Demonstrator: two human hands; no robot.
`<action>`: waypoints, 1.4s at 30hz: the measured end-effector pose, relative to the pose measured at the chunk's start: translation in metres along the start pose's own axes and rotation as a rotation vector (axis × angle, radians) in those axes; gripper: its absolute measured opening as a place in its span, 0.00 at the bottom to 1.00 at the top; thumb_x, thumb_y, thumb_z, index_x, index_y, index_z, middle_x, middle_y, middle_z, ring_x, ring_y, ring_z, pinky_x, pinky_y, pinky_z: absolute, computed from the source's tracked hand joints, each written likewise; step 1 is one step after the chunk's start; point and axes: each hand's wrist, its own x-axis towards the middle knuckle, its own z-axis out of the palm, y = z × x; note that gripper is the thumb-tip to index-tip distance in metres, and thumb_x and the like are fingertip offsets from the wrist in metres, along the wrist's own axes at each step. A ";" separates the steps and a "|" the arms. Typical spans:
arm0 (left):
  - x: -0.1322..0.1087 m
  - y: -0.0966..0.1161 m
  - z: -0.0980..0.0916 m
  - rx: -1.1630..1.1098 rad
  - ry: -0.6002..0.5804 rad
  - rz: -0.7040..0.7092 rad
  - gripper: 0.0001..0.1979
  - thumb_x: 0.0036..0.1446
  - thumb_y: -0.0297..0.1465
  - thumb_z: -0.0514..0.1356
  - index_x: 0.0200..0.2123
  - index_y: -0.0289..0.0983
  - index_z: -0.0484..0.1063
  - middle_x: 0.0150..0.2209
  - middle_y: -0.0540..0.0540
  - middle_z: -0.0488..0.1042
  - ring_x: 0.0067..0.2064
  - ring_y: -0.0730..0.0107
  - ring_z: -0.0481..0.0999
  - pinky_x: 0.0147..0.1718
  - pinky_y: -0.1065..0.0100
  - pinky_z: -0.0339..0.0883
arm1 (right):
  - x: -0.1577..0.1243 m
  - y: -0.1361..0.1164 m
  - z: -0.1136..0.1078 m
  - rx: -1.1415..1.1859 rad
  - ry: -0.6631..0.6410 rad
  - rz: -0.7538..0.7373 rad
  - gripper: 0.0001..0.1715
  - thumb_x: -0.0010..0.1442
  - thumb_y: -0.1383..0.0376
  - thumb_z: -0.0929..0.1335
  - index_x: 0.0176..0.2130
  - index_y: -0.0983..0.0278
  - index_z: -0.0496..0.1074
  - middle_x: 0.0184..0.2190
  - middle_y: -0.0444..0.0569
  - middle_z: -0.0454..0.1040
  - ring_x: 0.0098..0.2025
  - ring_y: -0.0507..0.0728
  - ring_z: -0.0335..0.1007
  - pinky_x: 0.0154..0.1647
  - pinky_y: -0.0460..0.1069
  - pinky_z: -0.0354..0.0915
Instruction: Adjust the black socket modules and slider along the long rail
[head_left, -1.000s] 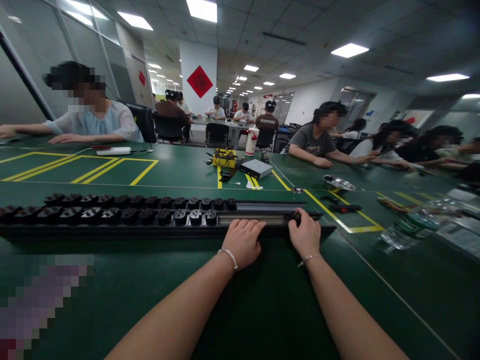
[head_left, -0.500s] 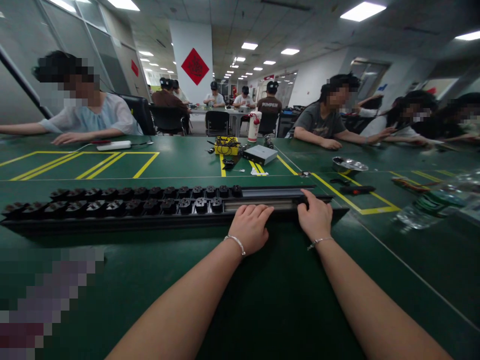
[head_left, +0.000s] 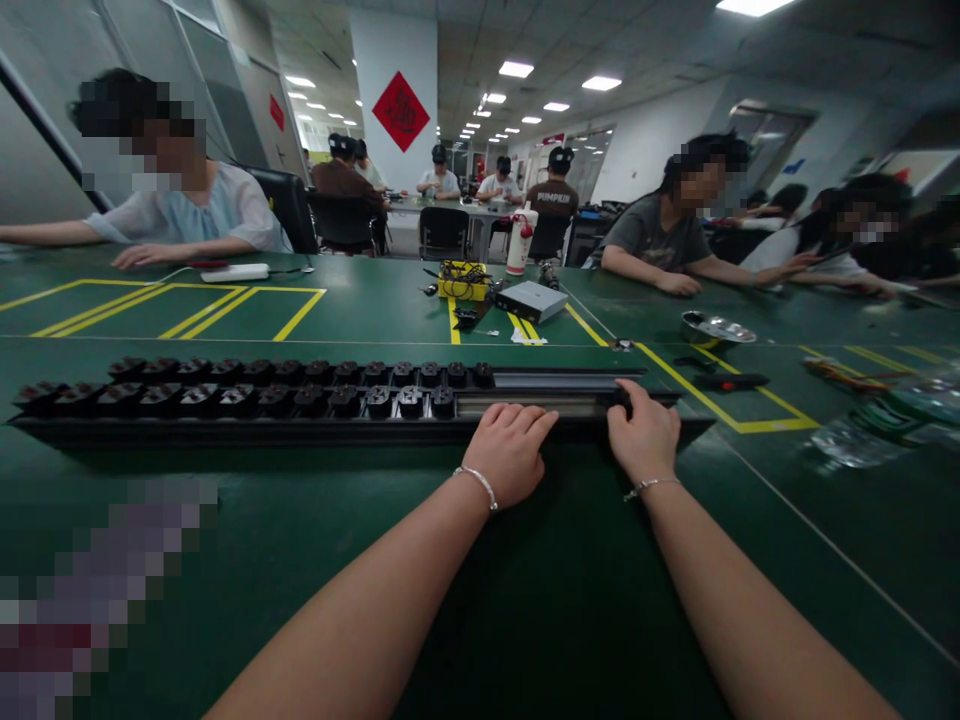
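Two long black power tracks (head_left: 360, 430) lie side by side across the table. Rows of round black plug adapters (head_left: 409, 402), with prongs or sockets upward, fill their left and middle stretches; bare channel shows farther right. My left hand (head_left: 514, 450) is laid over the near track just right of the last adapter, fingers bent over its top and thumb at the front side. Near the right end, my right hand (head_left: 643, 430) pinches a small black adapter (head_left: 622, 400) at the channel. The fingers hide most of that piece.
Behind the tracks stand a yellow basket (head_left: 463, 290) of cables, a grey box (head_left: 531, 302) and a white bottle (head_left: 520, 245). A metal bowl (head_left: 718, 328), a black tool (head_left: 731, 381) and a plastic water bottle (head_left: 885, 425) lie right. Co-workers sit across the table.
The camera view has shifted slightly, so everything sits a little farther right. Both hands keep their places on the near track, with no clear movement of the adapter.
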 end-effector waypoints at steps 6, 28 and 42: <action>-0.001 0.001 -0.001 -0.020 -0.004 -0.007 0.23 0.52 0.29 0.52 0.53 0.40 0.58 0.52 0.48 0.65 0.51 0.65 0.61 0.52 0.60 0.50 | 0.001 0.001 0.000 0.004 -0.003 0.021 0.24 0.54 0.60 0.57 0.48 0.62 0.66 0.33 0.51 0.72 0.38 0.60 0.65 0.46 0.57 0.52; -0.004 0.002 -0.002 -0.009 -0.028 -0.043 0.25 0.52 0.30 0.53 0.54 0.41 0.57 0.53 0.47 0.64 0.52 0.65 0.60 0.53 0.59 0.50 | 0.003 0.001 0.000 0.025 0.004 0.012 0.21 0.54 0.58 0.58 0.45 0.60 0.68 0.29 0.49 0.71 0.33 0.59 0.64 0.44 0.56 0.52; -0.003 0.000 0.000 -0.005 -0.021 -0.017 0.23 0.52 0.30 0.52 0.54 0.40 0.57 0.53 0.48 0.64 0.51 0.66 0.61 0.52 0.61 0.49 | 0.004 0.005 0.002 0.058 0.046 0.018 0.20 0.54 0.57 0.59 0.44 0.60 0.69 0.29 0.49 0.70 0.31 0.57 0.63 0.42 0.55 0.54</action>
